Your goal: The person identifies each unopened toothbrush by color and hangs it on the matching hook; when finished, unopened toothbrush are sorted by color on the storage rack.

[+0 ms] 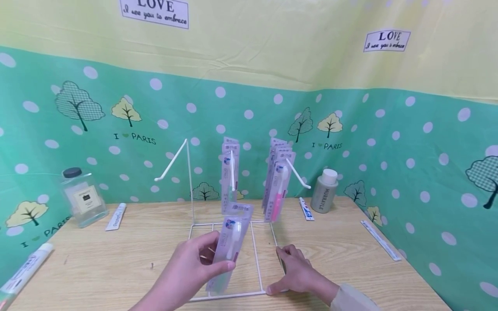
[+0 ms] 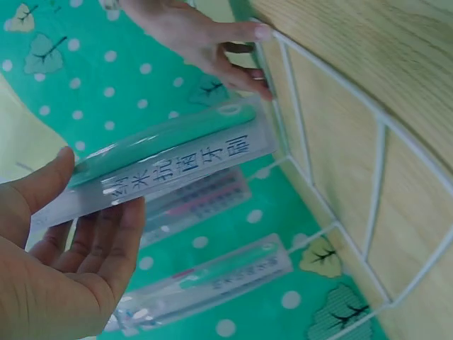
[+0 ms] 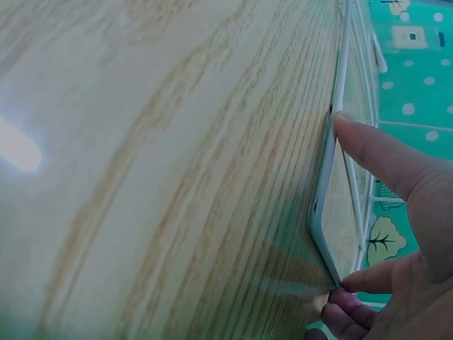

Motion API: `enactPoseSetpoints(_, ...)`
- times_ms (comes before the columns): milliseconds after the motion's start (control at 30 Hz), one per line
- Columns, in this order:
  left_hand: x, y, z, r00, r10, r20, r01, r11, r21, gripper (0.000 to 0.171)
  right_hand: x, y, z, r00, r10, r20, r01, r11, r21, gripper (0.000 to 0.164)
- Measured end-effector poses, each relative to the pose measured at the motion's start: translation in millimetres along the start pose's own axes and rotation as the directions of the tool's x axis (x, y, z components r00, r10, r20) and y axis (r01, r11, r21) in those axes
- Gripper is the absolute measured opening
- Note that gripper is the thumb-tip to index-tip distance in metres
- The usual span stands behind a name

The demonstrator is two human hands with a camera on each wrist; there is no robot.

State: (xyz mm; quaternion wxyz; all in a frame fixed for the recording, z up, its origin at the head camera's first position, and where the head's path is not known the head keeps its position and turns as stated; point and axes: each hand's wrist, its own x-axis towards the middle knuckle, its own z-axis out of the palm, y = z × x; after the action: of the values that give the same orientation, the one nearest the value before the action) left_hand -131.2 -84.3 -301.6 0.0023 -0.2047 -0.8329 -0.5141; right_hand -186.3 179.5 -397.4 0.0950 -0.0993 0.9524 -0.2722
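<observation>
My left hand (image 1: 190, 263) pinches a packaged toothbrush (image 1: 229, 235) between thumb and fingers, holding it tilted over the base of a white wire rack (image 1: 189, 181). Seen in the left wrist view, the clear pack (image 2: 163, 152) shows a green handle and printed lettering. My right hand (image 1: 297, 270) grips the rack's base at its front right corner, thumb on the front wire and fingers at the side wire. Behind the held pack, toothbrush packs (image 1: 227, 181) hang from the middle hook. Several more packs (image 1: 278, 190) hang on the right hook, the front one with a pink handle.
At the left stand a square glass bottle (image 1: 83, 201) and, lying down, a white tube (image 1: 116, 217) and a larger tube (image 1: 25, 272). To the right are a small tube (image 1: 306, 209), a grey bottle (image 1: 324, 194) and a long narrow pack (image 1: 380, 240). A patterned curtain (image 1: 249, 103) encloses the table.
</observation>
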Motion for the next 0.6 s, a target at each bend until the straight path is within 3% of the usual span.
enactPoseSetpoints(167,0.5,13.5,0.0,0.998,0.036,-0.046,-0.037,0.999,-0.021,0.039,-1,0,0,1.0,-0.006,-0.003,0.006,1.0,-0.002,0.111)
enactPoseSetpoints(333,4.0,21.6,-2.4,0.995,0.016,-0.103,-0.024,0.997,-0.072,0.042,-1,1,0,1.0,-0.01,-0.003,0.01,1.0,-0.003,0.112)
enactPoseSetpoints(600,15.6,11.0,-3.5,0.993,-0.004,-0.114,-0.01,0.993,-0.122,0.041,-1,0,0,1.0,-0.013,-0.006,0.013,1.0,-0.003,0.111)
